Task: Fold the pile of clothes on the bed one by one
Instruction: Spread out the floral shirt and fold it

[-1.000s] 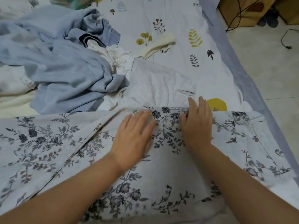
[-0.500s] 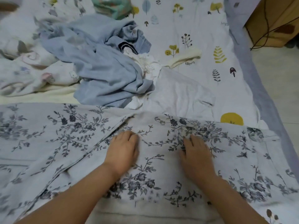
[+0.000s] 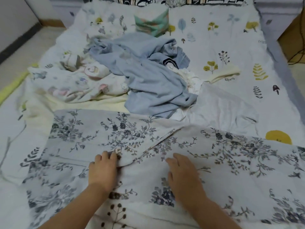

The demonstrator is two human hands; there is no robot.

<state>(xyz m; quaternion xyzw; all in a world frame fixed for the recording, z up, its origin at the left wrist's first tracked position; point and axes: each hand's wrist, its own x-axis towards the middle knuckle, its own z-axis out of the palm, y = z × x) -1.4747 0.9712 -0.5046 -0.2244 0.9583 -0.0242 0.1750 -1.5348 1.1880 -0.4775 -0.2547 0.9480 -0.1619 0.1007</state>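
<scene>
Both hands (image 3: 102, 171) (image 3: 183, 176) on floral garment (image 3: 132, 134) (bed (image 3: 231, 47)).

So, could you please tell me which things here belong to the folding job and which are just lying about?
Job:
floral garment under the left hand and right hand
blue garment in the pile
white garment

Lying about:
folded green cloth
printed bedsheet

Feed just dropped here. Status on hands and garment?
Left hand pinching floral garment edge. Right hand flat on it. Blue clothes pile waiting behind.
</scene>
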